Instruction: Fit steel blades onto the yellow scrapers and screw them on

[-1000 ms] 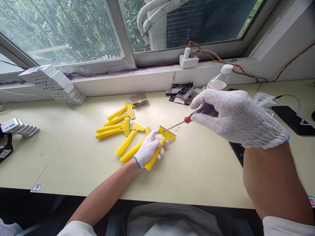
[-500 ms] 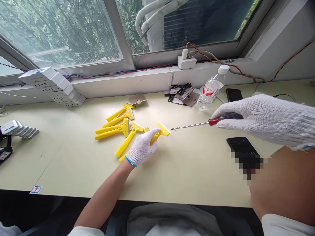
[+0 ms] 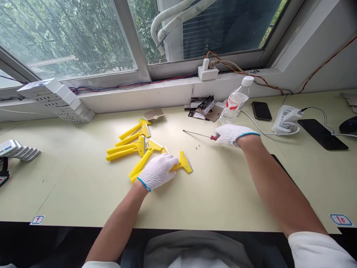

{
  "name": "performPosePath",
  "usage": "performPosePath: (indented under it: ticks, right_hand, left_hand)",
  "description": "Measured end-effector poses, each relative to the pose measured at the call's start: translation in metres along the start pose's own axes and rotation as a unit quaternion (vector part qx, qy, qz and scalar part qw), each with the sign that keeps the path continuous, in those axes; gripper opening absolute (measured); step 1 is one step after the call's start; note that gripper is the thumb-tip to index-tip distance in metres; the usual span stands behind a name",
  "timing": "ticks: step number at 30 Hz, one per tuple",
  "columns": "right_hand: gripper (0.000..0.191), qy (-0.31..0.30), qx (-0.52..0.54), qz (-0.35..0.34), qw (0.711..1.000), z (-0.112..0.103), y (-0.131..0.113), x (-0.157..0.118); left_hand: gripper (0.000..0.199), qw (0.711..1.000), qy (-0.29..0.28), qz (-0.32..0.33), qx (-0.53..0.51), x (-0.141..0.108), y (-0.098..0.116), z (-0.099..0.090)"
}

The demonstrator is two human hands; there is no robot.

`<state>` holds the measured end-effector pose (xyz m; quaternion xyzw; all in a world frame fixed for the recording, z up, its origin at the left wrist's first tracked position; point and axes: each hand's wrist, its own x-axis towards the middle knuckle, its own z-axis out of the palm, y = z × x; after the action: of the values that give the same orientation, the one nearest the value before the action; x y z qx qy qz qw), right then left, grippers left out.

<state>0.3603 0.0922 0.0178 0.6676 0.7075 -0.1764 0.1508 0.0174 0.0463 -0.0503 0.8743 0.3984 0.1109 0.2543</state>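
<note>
In a white knitted glove, my left hand [image 3: 159,169] is closed on the handle of a yellow scraper [image 3: 184,162], whose blade edge faces right. More yellow scrapers [image 3: 144,158] lie fanned out just left of and behind that hand. My right hand [image 3: 230,134], gloved too, is wrapped round the handle of a screwdriver [image 3: 198,134]. Its thin metal shaft points left, low over the table; I cannot tell whether it touches the surface. Between both hands lie a few tiny metal pieces [image 3: 197,147], apparently screws.
A water bottle [image 3: 235,100] stands behind my right hand, by opened black packaging [image 3: 205,106]. Two phones [image 3: 261,111] and a white power strip [image 3: 285,118] with cables lie to the right. White boxes [image 3: 60,98] are stacked far left; a brown card [image 3: 154,114] lies behind the scrapers.
My right hand has moved left and down with the screwdriver. The scraper in my left hand has turned and dropped lower. Tiny metal pieces now show on the table.
</note>
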Motion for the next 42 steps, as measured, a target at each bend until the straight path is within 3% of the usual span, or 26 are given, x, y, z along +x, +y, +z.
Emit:
performPosePath:
  ticks: [4,7,9,13,16,21,29,32,34,36,38,42]
  right_hand:
    - [0.031,-0.030,-0.018,0.024,0.999,0.015,-0.011,0.017]
    - [0.034,-0.004,-0.020,0.016,1.000,0.018,-0.013,0.022]
    - [0.033,0.025,-0.021,-0.006,0.999,0.016,-0.016,0.023]
    - [0.035,0.071,-0.002,-0.112,0.991,0.016,-0.031,0.025]
    - [0.032,0.060,0.000,-0.154,0.986,0.024,-0.041,0.032]
    - [0.022,0.041,-0.003,-0.164,0.986,0.036,-0.044,0.041]
    - [0.021,0.026,-0.012,-0.155,0.987,0.032,-0.048,0.036]
    - [0.020,0.044,-0.014,-0.155,0.987,0.026,-0.049,0.028]
    - [0.021,0.078,-0.006,-0.161,0.984,0.019,-0.051,0.021]
    - [0.020,0.125,0.022,-0.185,0.974,0.012,-0.055,0.013]
    - [0.017,0.176,0.059,-0.226,0.956,0.008,-0.060,0.005]
    - [0.014,0.236,0.135,-0.343,0.899,0.007,-0.075,-0.013]
  left_hand:
    - [0.024,0.999,0.021,0.018,0.031,-0.004,-0.010,-0.024]
    - [0.031,0.992,0.107,-0.052,0.043,-0.010,-0.039,-0.051]
    - [0.034,0.970,0.171,-0.130,0.114,-0.015,-0.066,-0.066]
    - [0.047,0.918,0.100,-0.284,0.259,-0.026,-0.108,-0.077]
    - [0.050,0.901,0.069,-0.320,0.284,-0.028,-0.118,-0.074]
    - [0.044,0.902,0.063,-0.341,0.256,-0.026,-0.117,-0.072]
    - [0.037,0.907,0.055,-0.335,0.251,-0.027,-0.115,-0.070]
    - [0.028,0.907,0.090,-0.333,0.243,-0.027,-0.111,-0.074]
    - [0.020,0.910,0.148,-0.320,0.219,-0.026,-0.106,-0.078]
    - [0.020,0.919,0.223,-0.288,0.152,-0.025,-0.095,-0.081]
    - [0.028,0.930,0.273,-0.243,0.021,-0.022,-0.076,-0.081]
    - [0.035,0.924,0.231,-0.143,-0.269,-0.015,-0.021,-0.059]
